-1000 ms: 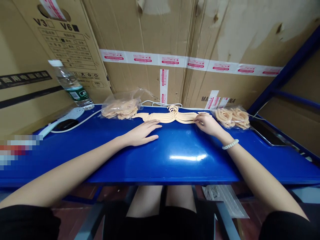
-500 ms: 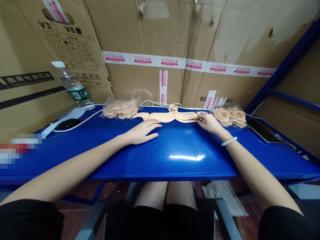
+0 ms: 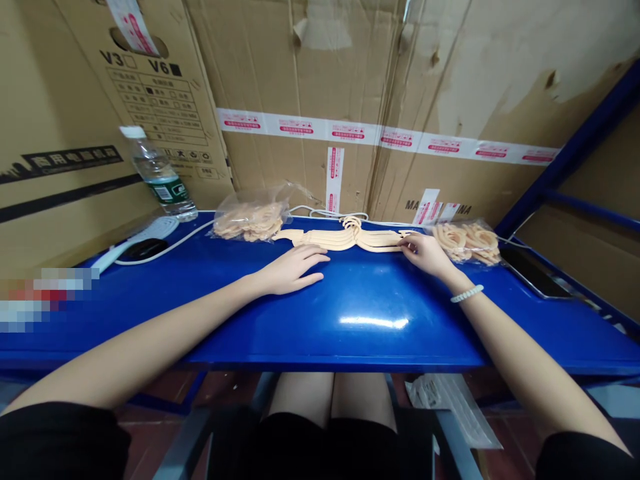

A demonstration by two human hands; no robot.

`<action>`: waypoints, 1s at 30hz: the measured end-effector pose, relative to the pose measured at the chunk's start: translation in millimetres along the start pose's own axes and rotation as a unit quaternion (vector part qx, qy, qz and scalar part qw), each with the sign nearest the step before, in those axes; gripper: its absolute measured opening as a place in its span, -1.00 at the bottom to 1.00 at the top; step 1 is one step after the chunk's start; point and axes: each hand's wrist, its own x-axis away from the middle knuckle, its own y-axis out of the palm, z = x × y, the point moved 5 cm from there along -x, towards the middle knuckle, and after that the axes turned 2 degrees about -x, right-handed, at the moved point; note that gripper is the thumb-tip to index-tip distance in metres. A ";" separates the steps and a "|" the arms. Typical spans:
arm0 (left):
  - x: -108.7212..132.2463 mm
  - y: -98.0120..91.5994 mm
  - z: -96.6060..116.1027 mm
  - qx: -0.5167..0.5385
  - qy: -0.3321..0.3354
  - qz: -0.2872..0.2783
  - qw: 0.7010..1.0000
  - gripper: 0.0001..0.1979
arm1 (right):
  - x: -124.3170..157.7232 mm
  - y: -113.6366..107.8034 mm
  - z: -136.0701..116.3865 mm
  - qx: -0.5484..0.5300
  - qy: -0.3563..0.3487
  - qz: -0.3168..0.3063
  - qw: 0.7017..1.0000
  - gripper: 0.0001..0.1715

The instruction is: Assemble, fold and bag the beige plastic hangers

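A stack of cream plastic hangers (image 3: 345,237) lies flat at the back of the blue table (image 3: 350,313). My left hand (image 3: 295,267) rests palm down on the table just in front of the stack's left half, fingers stretched out and holding nothing. My right hand (image 3: 425,253), with a white bead bracelet on its wrist, touches the right end of the stack; its fingers are curled against the hangers' tip.
Two clear bags of cream parts lie at the back: one on the left (image 3: 250,219), one on the right (image 3: 465,240). A water bottle (image 3: 160,177), a white power strip (image 3: 135,240) with its cable, a dark tray (image 3: 535,270) and cardboard boxes (image 3: 350,100) surround the table.
The hands have barely moved; my right hand's fingertips stay at the right end of the hanger stack. The view shifted slightly as my head moved.
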 end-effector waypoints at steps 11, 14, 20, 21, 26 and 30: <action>-0.6 -0.5 0.4 0.011 0.006 0.008 1.000 -0.59 | -0.1 -2.7 -2.9 -0.016 0.000 0.004 1.000 -0.72; -0.8 -0.6 0.8 0.010 0.006 0.009 1.000 -0.61 | -0.5 -3.5 -7.1 -0.021 -0.005 0.007 1.000 -0.72; -1.0 -0.5 4.3 -0.004 0.018 0.013 1.000 -0.64 | 0.0 -4.0 -15.0 -0.018 -0.012 0.009 1.000 -0.73; -1.0 -0.4 5.6 -0.005 0.023 0.013 1.000 -0.64 | 0.1 -3.8 -16.1 -0.013 -0.013 0.008 1.000 -0.73; -0.8 -0.5 12.0 -0.011 0.037 0.013 0.999 -0.65 | 0.9 1.8 -25.0 -0.004 -0.023 -0.024 0.999 -0.75; 0.3 0.5 13.5 -0.017 0.030 0.004 0.999 -0.63 | 2.8 11.6 -35.0 0.004 -0.042 -0.068 0.997 -0.75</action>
